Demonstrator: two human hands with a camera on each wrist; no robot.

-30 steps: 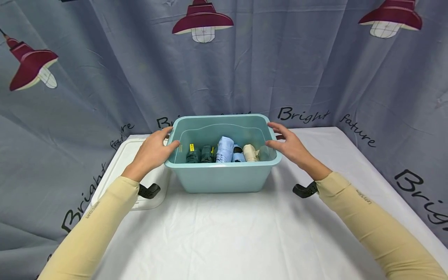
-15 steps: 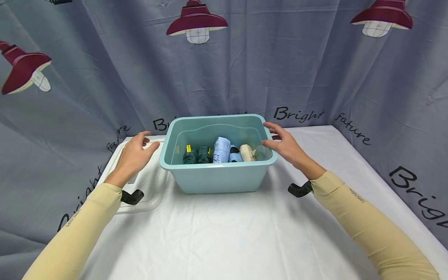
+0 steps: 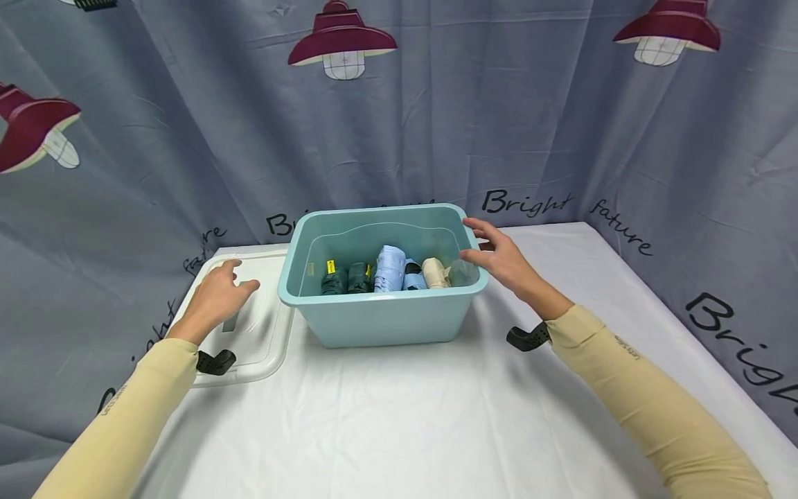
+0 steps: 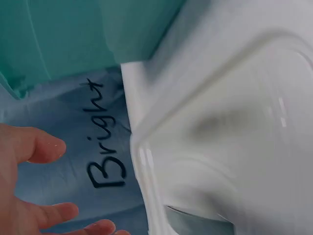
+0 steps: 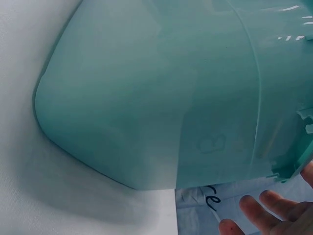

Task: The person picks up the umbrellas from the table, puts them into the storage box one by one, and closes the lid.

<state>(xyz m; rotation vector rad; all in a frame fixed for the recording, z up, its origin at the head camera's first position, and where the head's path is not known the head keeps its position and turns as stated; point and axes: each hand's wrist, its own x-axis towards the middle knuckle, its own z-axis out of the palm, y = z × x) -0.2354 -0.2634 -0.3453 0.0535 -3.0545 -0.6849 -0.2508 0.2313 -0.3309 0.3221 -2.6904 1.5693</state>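
A light teal plastic storage bin (image 3: 380,322) stands on the white-covered table. Inside it is a row of rolled fabric bundles: dark green ones (image 3: 334,281) with a yellow tag, a taller light blue one (image 3: 390,269), a blue one with black (image 3: 414,276) and a cream one (image 3: 436,273). My right hand (image 3: 499,260) is at the bin's right rim, thumb and index fingertip touching it, other fingers loosely bent outside. My left hand (image 3: 212,298), fingers apart and holding nothing, hovers over a white lid (image 3: 264,333) lying left of the bin.
White cloth covers the table (image 3: 399,416). A grey-blue curtain (image 3: 511,125) printed with red lamps and lettering closes off the back and sides. The lid partly lies beside the bin's left end, with a grey latch (image 3: 231,323) on it.
My left hand has left the bin's left rim and moved left over the lid. My right hand has stayed at the right rim. The head view has shifted slightly.
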